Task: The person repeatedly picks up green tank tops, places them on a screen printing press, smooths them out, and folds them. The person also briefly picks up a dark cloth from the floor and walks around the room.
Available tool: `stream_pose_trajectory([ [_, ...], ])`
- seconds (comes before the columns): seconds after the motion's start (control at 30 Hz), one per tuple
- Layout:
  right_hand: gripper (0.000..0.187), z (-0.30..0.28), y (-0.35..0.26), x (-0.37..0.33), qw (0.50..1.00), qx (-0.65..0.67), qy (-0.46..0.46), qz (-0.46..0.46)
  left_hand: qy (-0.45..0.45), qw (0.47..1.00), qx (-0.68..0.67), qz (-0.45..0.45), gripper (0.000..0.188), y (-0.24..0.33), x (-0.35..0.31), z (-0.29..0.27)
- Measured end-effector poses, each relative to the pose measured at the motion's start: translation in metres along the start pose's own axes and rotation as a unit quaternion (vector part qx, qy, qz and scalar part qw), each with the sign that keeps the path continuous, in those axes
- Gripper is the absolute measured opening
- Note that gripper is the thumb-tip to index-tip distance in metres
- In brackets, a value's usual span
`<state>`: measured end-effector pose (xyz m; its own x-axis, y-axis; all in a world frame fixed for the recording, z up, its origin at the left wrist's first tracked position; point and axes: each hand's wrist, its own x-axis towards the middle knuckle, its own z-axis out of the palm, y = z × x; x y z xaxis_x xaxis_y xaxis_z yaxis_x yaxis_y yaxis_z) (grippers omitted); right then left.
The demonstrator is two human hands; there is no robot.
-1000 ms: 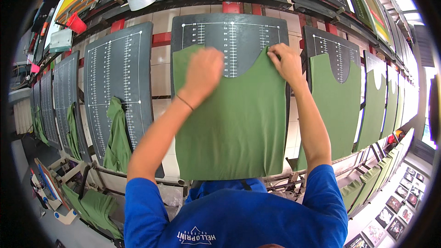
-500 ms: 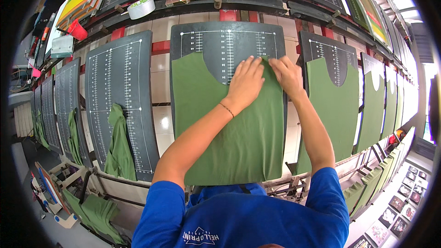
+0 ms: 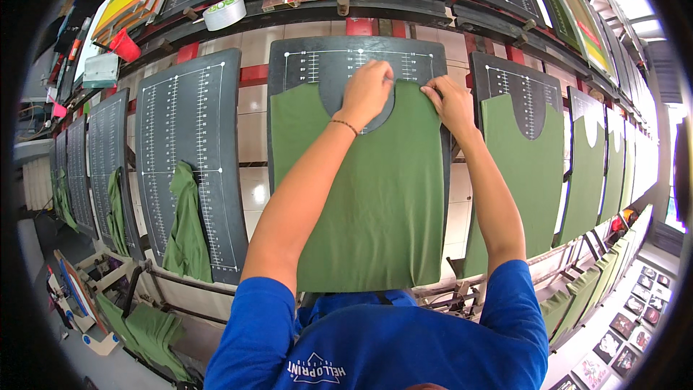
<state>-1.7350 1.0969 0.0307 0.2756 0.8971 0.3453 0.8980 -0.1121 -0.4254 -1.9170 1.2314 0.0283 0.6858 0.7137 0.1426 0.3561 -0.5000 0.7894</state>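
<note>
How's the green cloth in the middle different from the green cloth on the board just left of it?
The middle cloth lies spread out; the left cloth is bunched up. The middle cloth covers most of the middle board, the left cloth a small part of the left board. Both cloths are green.

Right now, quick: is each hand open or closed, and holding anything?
Left hand: fingers curled over the dark board; whether they hold anything cannot be told.
Right hand: closed, apparently pinching the green fabric at its top edge.
</note>
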Motion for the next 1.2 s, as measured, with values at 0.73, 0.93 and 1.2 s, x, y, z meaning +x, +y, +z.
stream_pose_trajectory([
  [0.73, 0.025, -0.049, -0.086, -0.213, 0.948, -0.012, -0.08, 0.307, 0.096, 0.948, 0.231, -0.197, 0.017, -0.034, -0.281, -0.118],
  [0.93, 0.025, -0.029, -0.06, -0.229, 0.867, 0.291, -0.06, 0.4, 0.071, 0.944, 0.266, -0.182, 0.012, -0.034, -0.284, -0.115],
  [1.2, 0.033, -0.055, -0.075, -0.203, 0.918, 0.007, -0.06, 0.391, 0.093, 0.947, -0.008, -0.309, 0.019, -0.031, -0.28, -0.135],
])
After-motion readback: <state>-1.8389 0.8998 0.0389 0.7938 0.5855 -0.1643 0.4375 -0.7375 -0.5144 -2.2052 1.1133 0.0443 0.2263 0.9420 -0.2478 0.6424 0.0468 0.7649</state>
